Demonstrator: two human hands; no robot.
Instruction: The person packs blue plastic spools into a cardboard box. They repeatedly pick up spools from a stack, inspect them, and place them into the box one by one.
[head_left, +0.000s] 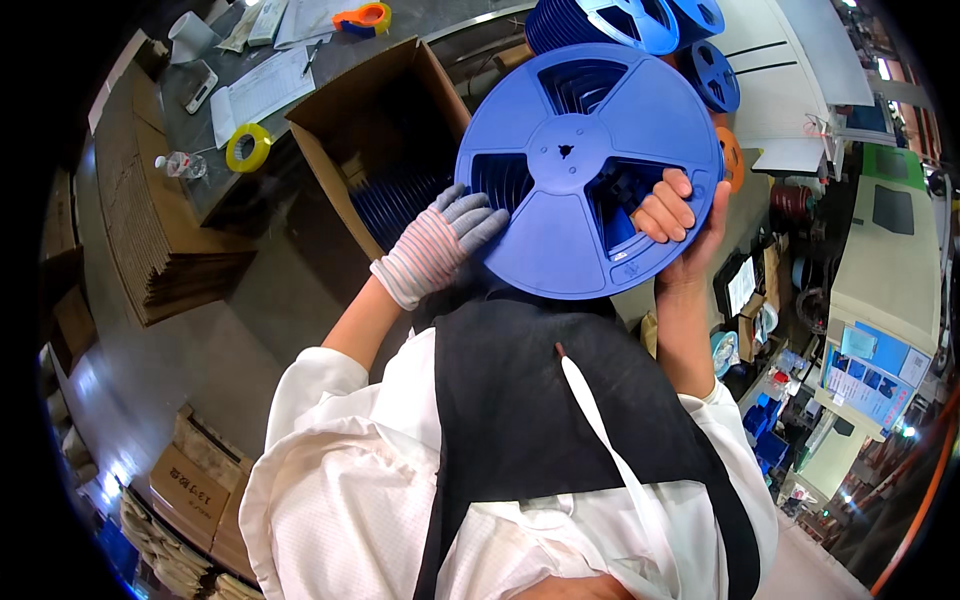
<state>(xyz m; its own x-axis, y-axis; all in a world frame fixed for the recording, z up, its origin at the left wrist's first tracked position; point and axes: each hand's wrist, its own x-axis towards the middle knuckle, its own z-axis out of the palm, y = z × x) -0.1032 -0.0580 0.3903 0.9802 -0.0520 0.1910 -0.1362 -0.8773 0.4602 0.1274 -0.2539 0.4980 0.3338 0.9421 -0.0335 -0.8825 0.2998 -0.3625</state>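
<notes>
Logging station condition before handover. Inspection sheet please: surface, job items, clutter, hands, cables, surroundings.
Surface: grey bench, partly covered.
Job items: blue reel held up, more blue edges visible through its openings; open box at left with dark blue discs inside.
Clutter: papers, yellow tape, orange dispenser, bottle.
Hands: left hand gloved, at the reel's left edge; right hand bare, fingers hooked through an opening.
Cables: nothing certain seen.
Surroundings: stacked cardboard at left; pale machine at right.
</notes>
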